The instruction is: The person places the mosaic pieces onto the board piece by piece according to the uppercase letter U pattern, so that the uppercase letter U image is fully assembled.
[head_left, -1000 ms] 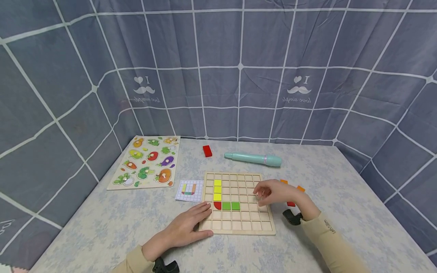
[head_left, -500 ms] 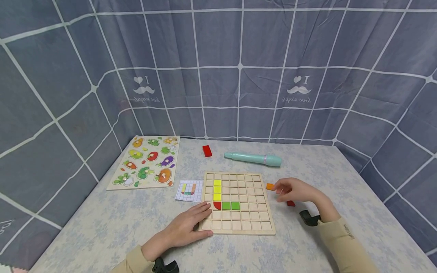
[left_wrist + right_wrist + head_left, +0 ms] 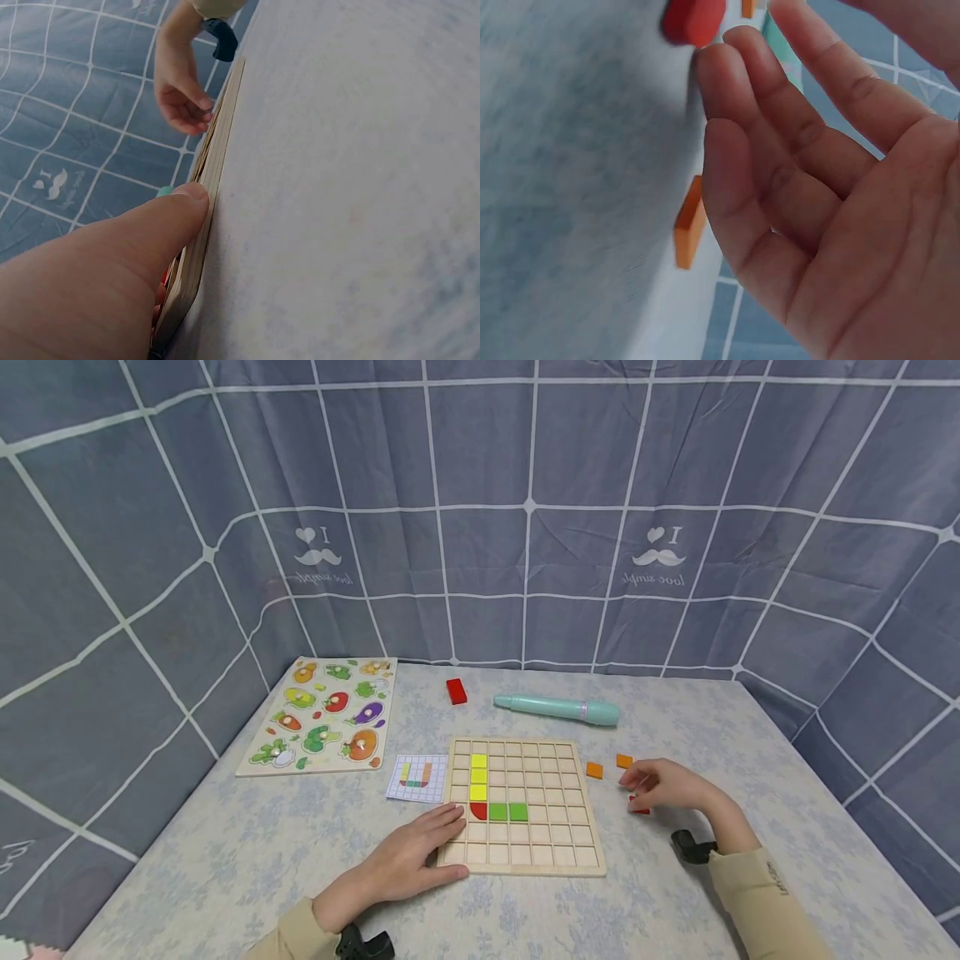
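Note:
My left hand [image 3: 408,856] lies along the left side of a wooden grid board [image 3: 521,869], fingers on its edge and thumb by the near corner. In the left wrist view the thumb [image 3: 169,229] presses against the board's edge [image 3: 214,184]. The board carries three yellow tiles [image 3: 478,777] in a column, a red quarter-round tile [image 3: 478,811] and two green tiles [image 3: 507,812]. Right of the board my right hand [image 3: 671,783] is low over the table, fingers loosely bent with nothing between them. Its fingertips are close to a red tile [image 3: 696,21]; an orange tile [image 3: 690,223] lies beneath the hand.
Two more orange tiles [image 3: 594,770] lie between board and right hand. A pattern card [image 3: 417,779] touches the board's left side. Farther back are a vegetable puzzle board [image 3: 322,718], a red block [image 3: 457,691] and a teal pen-shaped object [image 3: 558,708]. A curtain hangs behind.
My right hand has moved right, off the board's right edge and past the orange tiles to the red tile, uncovering orange tiles. The left hand and the tiles on the board stay put.

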Tool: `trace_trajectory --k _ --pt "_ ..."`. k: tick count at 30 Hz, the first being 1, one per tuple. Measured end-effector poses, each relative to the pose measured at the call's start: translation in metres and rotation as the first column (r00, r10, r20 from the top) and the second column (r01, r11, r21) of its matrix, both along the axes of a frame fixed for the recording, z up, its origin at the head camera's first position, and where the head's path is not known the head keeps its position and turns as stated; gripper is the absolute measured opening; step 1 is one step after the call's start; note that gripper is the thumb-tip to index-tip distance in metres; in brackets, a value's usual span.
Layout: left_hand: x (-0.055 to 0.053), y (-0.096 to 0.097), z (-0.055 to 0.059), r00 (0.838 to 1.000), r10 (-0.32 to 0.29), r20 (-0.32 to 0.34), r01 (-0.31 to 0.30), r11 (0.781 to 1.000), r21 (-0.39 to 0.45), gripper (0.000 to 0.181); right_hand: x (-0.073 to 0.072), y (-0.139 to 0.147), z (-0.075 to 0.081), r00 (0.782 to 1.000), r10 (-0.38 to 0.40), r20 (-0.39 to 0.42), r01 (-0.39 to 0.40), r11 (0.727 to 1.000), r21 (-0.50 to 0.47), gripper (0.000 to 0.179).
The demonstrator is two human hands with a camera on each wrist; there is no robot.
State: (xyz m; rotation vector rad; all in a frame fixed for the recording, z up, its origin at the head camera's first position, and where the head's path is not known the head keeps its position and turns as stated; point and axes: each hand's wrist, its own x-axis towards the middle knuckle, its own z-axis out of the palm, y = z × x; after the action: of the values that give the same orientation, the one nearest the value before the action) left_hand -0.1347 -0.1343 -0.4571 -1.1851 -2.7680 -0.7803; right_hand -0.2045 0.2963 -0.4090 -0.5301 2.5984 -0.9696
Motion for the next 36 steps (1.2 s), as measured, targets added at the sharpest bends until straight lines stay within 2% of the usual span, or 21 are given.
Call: trace_trajectory --k 15,29,36 --pt "-0.002 0.002 0.003 0.999 0.009 0.032 -0.008 1.000 -0.008 0.067 -0.002 0.009 -0.009 0.999 -0.008 0.031 0.010 0.999 -0.046 0.032" --pt "-0.001 0.001 0.002 0.999 0.008 0.035 -0.008 1.000 -0.012 0.068 0.000 0.006 -0.010 0.997 -0.044 0.061 0.045 0.999 -0.012 0.026" --pt "0.000 0.001 0.001 1.000 0.003 0.016 -0.003 1.000 -0.014 0.067 0.000 0.006 -0.011 0.995 -0.055 0.079 0.055 0.998 -0.001 0.023"
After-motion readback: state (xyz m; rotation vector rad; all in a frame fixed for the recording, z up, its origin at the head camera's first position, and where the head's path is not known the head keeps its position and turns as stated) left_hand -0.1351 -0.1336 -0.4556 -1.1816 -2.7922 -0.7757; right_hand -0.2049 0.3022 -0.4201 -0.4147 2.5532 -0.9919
